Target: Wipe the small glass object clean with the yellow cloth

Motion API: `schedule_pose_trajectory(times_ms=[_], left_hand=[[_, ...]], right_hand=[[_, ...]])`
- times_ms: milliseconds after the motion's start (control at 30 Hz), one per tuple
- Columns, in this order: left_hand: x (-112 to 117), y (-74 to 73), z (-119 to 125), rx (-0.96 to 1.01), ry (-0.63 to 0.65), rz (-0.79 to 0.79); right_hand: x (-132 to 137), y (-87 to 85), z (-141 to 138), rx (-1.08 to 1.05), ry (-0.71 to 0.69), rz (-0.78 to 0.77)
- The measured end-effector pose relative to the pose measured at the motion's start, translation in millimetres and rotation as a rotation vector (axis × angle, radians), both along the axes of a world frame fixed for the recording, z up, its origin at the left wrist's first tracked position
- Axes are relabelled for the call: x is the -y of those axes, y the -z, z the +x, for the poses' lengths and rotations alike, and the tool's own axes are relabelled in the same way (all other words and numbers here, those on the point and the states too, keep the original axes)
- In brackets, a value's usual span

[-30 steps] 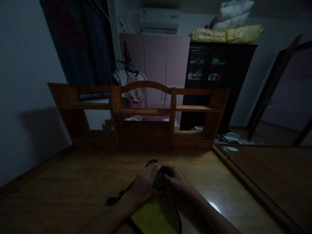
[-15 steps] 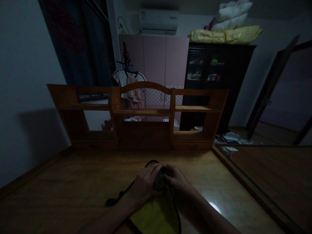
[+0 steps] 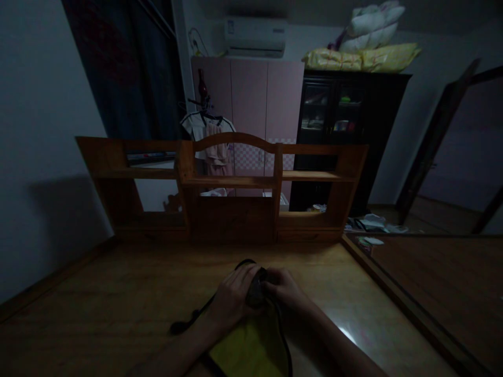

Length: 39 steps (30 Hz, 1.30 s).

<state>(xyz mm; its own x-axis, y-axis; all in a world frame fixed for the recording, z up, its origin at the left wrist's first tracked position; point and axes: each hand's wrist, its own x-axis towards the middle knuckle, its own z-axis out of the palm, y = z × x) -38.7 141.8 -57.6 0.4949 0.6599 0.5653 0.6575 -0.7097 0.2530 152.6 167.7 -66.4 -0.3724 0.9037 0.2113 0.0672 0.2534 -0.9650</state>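
Observation:
A yellow fabric piece with black edging, bag-like in shape, lies on the wooden tabletop close to me. My left hand curls over its upper part, fingers together. Pinched at its right upper edge, my right hand has thumb and fingers pressed together. Between both hands shows a dark, greyish patch; whether it is a lining or a separate item I cannot tell in this dim light. A black strap-like end sticks out to the left, beside my left forearm.
At the table's far edge stands a wooden shelf unit. A raised wooden rim runs down the right side, and a white wall closes off the left. Beyond are a pink wardrobe and a dark cabinet.
Almost nothing differs. Both hands keep their places on the yellow fabric, with only slight finger movement at the dark patch.

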Motion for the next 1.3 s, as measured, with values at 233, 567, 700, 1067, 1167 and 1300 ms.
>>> schedule_pose_trajectory(times_ms=[233,567,700,1067,1167,1300], left_hand=[[0,1.5,-1,-0.012,0.011,-0.002],[3,-2.6,0,-0.072,0.035,0.026],[3,-0.9,1,-0.07,0.034,0.067],[1,0.1,0,-0.121,0.033,0.094],[1,-0.6,0,-0.119,0.032,0.101],[1,-1.5,0,-0.148,0.033,0.089]], right_hand=[[2,-3.1,2,-0.031,-0.079,-0.043],[4,-2.7,3,0.002,-0.133,-0.021],[4,-3.1,3,0.007,-0.126,-0.012],[10,-14.2,1,-0.015,-0.128,-0.018],[9,-13.5,0,-0.008,-0.121,0.0],[10,-13.9,-1,-0.024,-0.135,-0.001]])
